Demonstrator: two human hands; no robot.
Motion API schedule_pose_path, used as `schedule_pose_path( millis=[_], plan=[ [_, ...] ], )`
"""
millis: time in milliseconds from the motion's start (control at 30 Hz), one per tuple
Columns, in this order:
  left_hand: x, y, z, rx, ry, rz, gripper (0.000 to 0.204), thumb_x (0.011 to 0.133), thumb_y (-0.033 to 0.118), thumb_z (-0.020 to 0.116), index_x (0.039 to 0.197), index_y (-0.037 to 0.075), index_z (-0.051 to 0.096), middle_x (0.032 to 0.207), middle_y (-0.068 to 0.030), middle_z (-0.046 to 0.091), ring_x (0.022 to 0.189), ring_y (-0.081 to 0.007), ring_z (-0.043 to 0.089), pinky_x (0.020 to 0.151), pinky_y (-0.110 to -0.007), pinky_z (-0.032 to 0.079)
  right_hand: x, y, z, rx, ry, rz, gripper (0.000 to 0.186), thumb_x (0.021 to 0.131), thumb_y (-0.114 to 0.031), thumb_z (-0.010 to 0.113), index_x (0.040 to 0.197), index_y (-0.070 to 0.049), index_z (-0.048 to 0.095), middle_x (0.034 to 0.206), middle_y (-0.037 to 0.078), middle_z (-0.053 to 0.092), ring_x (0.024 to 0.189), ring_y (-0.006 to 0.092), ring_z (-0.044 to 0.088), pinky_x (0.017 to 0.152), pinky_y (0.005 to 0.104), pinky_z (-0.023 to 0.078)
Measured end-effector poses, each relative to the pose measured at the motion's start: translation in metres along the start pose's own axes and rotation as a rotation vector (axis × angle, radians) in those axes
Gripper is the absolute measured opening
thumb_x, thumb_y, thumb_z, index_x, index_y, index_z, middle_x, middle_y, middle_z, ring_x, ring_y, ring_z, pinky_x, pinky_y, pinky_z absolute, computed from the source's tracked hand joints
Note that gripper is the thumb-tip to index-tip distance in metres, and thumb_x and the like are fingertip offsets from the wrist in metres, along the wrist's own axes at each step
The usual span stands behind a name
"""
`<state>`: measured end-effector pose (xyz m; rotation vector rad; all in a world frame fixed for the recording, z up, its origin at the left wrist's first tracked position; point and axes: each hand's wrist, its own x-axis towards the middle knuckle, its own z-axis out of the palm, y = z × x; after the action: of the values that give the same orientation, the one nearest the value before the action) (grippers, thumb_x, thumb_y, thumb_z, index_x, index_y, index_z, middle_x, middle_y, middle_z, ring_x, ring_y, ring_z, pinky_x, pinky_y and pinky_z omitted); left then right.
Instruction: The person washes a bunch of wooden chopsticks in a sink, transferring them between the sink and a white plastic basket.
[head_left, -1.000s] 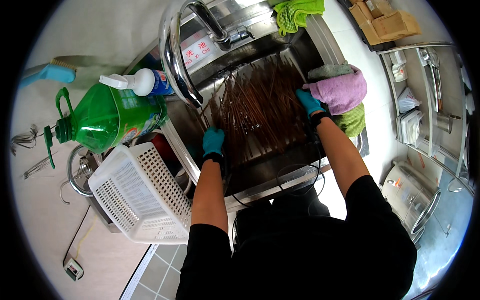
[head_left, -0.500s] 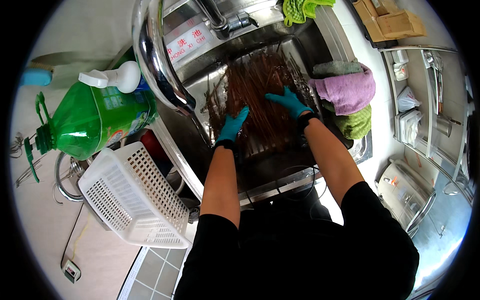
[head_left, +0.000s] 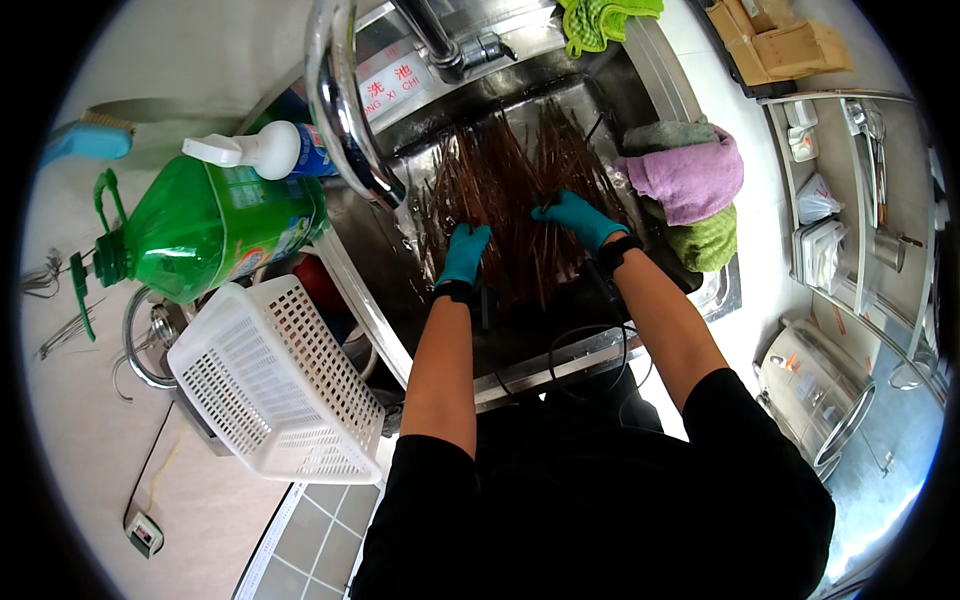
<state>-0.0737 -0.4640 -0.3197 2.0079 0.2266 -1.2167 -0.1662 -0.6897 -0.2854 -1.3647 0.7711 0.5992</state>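
A mass of long, thin brown sticks lies in the metal sink, wet and spread lengthwise away from me. My left hand, in a teal glove, is closed around sticks at the left side of the mass. On the right side my right hand, gloved alike, has its fingers curled round another part of the bundle. Both sets of fingertips are partly hidden among the sticks. A gap shows between two clumps at the far end.
A curved chrome tap arches over the sink's left side. Left of it stand a green jug, a spray bottle and a white plastic basket. Purple and green towels hang over the right rim; a bright green cloth lies behind.
My hands have gone from spread fingers lying on the sticks to curled round them. The right hand moved slightly nearer to me. The sticks have parted into clumps at the far end.
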Motion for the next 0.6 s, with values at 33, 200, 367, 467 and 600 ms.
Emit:
schedule_pose_path(
  millis=[33, 200, 367, 467, 600],
  plan=[
    [-0.002, -0.002, -0.003, -0.002, 0.001, 0.019, 0.079, 0.079, 0.042, 0.063, 0.137, 0.000, 0.029, 0.137, -0.0162, 0.037, 0.124, -0.0289, 0.038, 0.101, -0.038, 0.034, -0.004, -0.002, 0.000, 0.051, 0.073, 0.014, 0.077, 0.075, -0.030, 0.067, 0.135, 0.002, 0.031, 0.132, 0.019, 0.043, 0.120, 0.0294, 0.043, 0.097, 0.0356, 0.037],
    [-0.043, 0.026, -0.023, 0.016, -0.033, 0.080, 0.072, 0.080, 0.039, 0.062, 0.133, 0.000, 0.035, 0.138, -0.0151, 0.036, 0.125, -0.0266, 0.038, 0.102, -0.037, 0.032, 0.002, 0.018, -0.024, 0.082, 0.058, -0.053, 0.071, 0.075, -0.032, 0.065, 0.133, -0.003, 0.038, 0.131, 0.015, 0.045, 0.119, 0.0265, 0.044, 0.092, 0.0350, 0.040],
    [-0.037, -0.003, -0.034, 0.039, 0.024, 0.133, 0.054, 0.081, 0.038, 0.057, 0.122, 0.003, 0.050, 0.115, -0.0113, 0.053, 0.102, -0.0233, 0.051, 0.087, -0.035, 0.041, 0.015, 0.030, -0.065, -0.232, 0.115, -0.061, 0.046, 0.075, -0.034, 0.063, 0.111, -0.005, 0.059, 0.103, 0.019, 0.061, 0.093, 0.0298, 0.059, 0.079, 0.0391, 0.047],
    [-0.035, -0.010, -0.037, 0.108, -0.027, 0.174, 0.045, 0.082, 0.037, 0.056, 0.114, 0.005, 0.057, 0.100, -0.0080, 0.059, 0.086, -0.0212, 0.054, 0.078, -0.034, 0.044, 0.034, 0.036, -0.072, -0.534, 0.264, -0.029, 0.037, 0.072, -0.035, 0.064, 0.094, -0.005, 0.066, 0.085, 0.019, 0.064, 0.079, 0.0336, 0.062, 0.072, 0.0420, 0.049],
    [-0.051, -0.016, -0.028, 0.142, 0.006, 0.128, 0.042, 0.082, 0.036, 0.055, 0.109, 0.005, 0.059, 0.094, -0.0067, 0.060, 0.081, -0.0198, 0.055, 0.077, -0.033, 0.044, 0.033, 0.040, -0.048, -0.511, 0.114, 0.210, 0.035, 0.069, -0.036, 0.066, 0.087, -0.006, 0.068, 0.087, 0.017, 0.065, 0.081, 0.0343, 0.063, 0.071, 0.0432, 0.050]
  ],
)
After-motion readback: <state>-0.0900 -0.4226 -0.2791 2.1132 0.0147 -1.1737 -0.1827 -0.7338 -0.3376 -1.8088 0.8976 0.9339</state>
